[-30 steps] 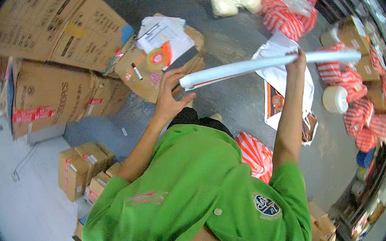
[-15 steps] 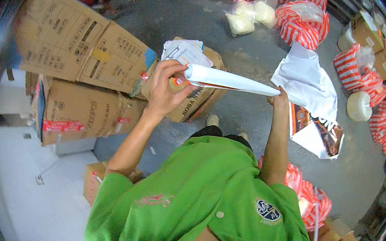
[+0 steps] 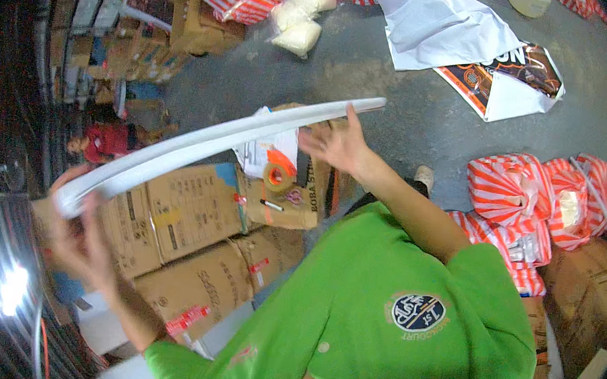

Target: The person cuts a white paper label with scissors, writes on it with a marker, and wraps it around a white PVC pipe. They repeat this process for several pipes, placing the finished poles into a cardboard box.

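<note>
A long roll of white sheet slants in front of me, its left end lower and nearer. My left hand, blurred by motion, grips the roll around its left end. My right hand holds it near the far right end, thumb up over it and fingers below. Beneath the roll stands a cardboard box with white papers, an orange-brown tape roll and a black marker on top.
Large cardboard cartons are stacked at left. Red-and-white striped bags lie at right, more at the back beside bags of pale contents. A printed sheet with white backing lies on the floor. A person in dark red is at far left.
My view has turned to the left. The white roll has swung leftward, with my hands now farther apart along it. My left hand has moved to the roll's lower left end.
</note>
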Demonstrator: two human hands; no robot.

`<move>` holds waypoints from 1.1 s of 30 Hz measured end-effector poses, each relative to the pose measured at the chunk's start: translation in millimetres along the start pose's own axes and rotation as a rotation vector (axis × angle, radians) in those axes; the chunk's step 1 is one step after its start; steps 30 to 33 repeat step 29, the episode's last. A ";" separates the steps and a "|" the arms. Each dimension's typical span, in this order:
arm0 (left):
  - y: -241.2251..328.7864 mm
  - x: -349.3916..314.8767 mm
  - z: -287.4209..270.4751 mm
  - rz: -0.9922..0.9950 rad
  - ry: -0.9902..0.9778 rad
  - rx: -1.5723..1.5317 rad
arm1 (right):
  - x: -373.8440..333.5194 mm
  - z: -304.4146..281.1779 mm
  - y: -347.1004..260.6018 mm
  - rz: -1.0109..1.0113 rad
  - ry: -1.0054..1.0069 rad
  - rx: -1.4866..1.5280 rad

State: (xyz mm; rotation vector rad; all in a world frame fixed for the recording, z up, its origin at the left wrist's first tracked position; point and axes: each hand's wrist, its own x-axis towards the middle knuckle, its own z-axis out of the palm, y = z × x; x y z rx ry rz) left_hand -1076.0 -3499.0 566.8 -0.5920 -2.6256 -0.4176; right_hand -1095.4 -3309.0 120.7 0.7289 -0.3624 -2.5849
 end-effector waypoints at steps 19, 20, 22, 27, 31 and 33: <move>-146.2 -47.0 -311.0 -0.711 0.271 0.216 | 86.4 -71.3 -95.1 -0.626 -0.115 -0.478; -154.1 -59.9 -315.5 -0.782 0.275 0.174 | 85.9 -64.2 -109.7 -0.644 -0.133 -0.492; -169.7 -87.5 -325.5 -0.922 0.280 0.084 | 83.2 -43.1 -133.9 -0.657 -0.171 -0.597; -237.5 -154.2 -298.6 -1.033 0.401 -0.112 | 63.9 -1.3 -186.2 -0.654 -0.210 -0.879; -269.8 -218.0 -313.2 -1.178 0.405 -0.110 | 52.5 -6.1 -213.3 -0.537 -0.207 -0.955; -269.8 -218.0 -313.2 -1.178 0.405 -0.110 | 52.5 -6.1 -213.3 -0.537 -0.207 -0.955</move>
